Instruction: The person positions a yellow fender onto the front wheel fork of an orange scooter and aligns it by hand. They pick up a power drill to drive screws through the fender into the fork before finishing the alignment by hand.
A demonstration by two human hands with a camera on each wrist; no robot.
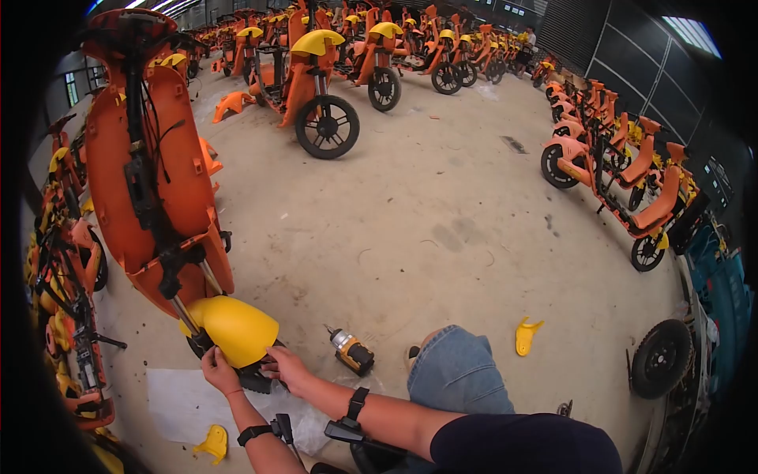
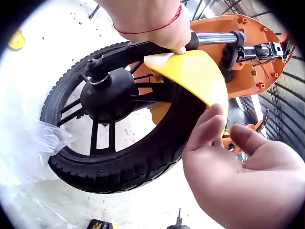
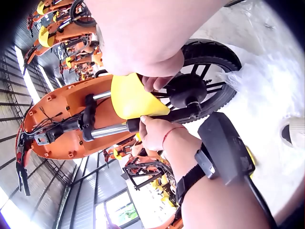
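A yellow front fender (image 1: 241, 328) sits over the black front wheel (image 2: 119, 179) of an orange scooter body (image 1: 150, 158) with bare fork tubes. Beside the fork leg (image 3: 112, 132), my left hand (image 1: 221, 373) pinches the fender's lower edge, its thumb against the yellow plastic (image 2: 190, 71); the rest of its fingers are hidden. On the fender's opposite side, my right hand (image 1: 288, 370) touches the edge with its fingertips. Its thumb stands apart from the loosely bent fingers (image 2: 209, 126).
A cordless drill (image 1: 351, 351) lies on the floor right of the wheel. Clear plastic sheeting (image 2: 28, 152) lies by the tyre. Loose yellow parts, one a bracket (image 1: 527, 336), are on the floor. A spare wheel (image 1: 662, 359) stands at right; rows of orange scooters (image 1: 328, 126) surround the area.
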